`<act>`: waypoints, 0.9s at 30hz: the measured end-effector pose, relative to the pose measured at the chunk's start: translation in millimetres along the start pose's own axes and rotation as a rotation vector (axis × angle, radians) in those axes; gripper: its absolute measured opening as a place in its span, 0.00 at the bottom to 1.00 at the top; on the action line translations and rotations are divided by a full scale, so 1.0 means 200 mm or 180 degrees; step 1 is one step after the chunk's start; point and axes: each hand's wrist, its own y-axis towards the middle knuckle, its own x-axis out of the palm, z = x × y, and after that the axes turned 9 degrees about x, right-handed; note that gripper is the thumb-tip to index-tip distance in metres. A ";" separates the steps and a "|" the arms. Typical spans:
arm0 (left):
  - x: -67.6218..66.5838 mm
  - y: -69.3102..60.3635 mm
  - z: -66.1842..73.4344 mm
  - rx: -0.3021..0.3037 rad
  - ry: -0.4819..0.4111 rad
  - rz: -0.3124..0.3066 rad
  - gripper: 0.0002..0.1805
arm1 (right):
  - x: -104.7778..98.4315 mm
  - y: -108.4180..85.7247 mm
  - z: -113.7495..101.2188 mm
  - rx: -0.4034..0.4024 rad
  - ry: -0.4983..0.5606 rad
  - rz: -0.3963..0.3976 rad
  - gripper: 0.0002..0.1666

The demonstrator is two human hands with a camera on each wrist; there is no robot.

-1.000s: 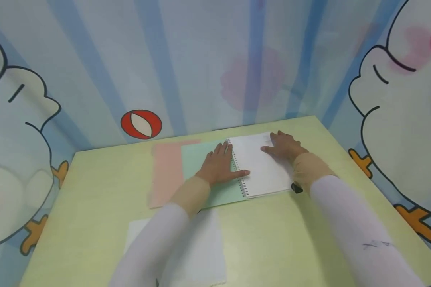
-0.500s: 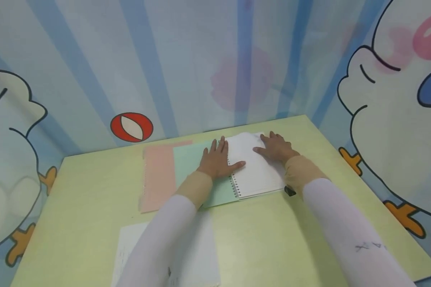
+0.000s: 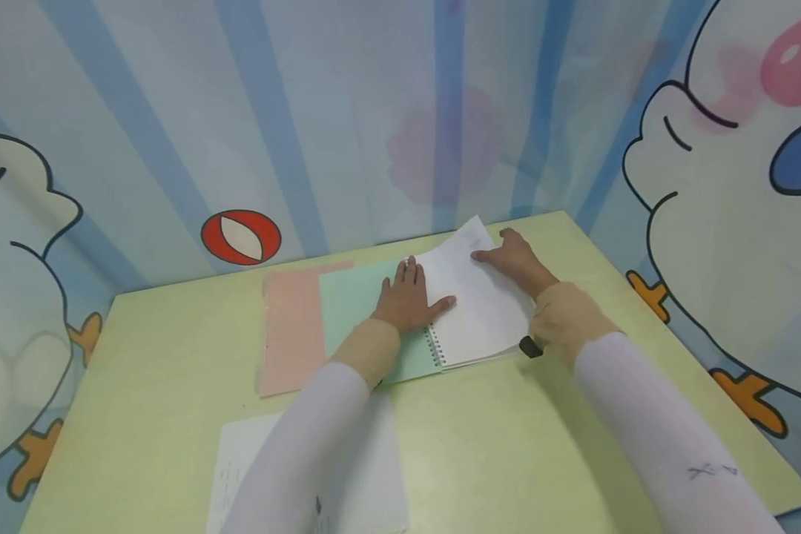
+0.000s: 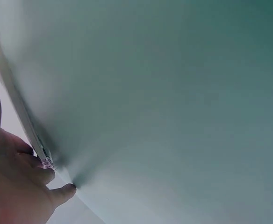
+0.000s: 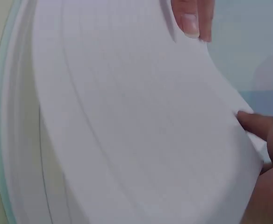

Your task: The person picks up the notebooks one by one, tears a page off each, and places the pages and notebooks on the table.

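Note:
A spiral-bound notebook (image 3: 434,348) lies open at the back of the table, its mint green cover (image 3: 348,297) turned to the left. My left hand (image 3: 403,300) rests on that cover beside the coil with fingers straight, the thumb stretched over the white page (image 3: 467,311). At the upper right my right hand (image 3: 517,259) pinches this page, thumb on top, and its far corner curls up off the stack. Faint ruled lines show on the bending page (image 5: 118,93) in the right wrist view. Mostly green cover (image 4: 150,116) fills the left wrist view.
A pink cover or sheet (image 3: 294,326) shows under the green cover's left side. Nearer me, a white sheet with writing (image 3: 367,467) lies partly beneath the left sleeve. A cartoon-printed curtain (image 3: 347,111) stands behind the pale yellow table (image 3: 160,356).
The page was flat, then bulged at its top; now its far corner is raised, with the right thumb and fingers around its edge. The left hand stays by the coil.

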 end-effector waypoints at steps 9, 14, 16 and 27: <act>0.01 0.00 0.02 -0.0032 -0.0247 -0.0077 0.59 | 0.03 0.04 0.16 -0.0284 0.0011 -0.0194 0.33; 0.03 -0.01 0.02 -0.0054 -0.0234 -0.0113 0.59 | 0.07 0.02 0.20 -0.0244 0.0256 -0.0239 0.32; 0.02 -0.02 0.02 -0.0050 -0.0245 -0.0109 0.59 | 0.09 0.02 0.21 -0.0298 0.0308 -0.0200 0.31; 0.02 -0.01 0.02 -0.0017 -0.0328 -0.0065 0.63 | 0.11 -0.01 0.25 -0.0476 0.0384 -0.0125 0.32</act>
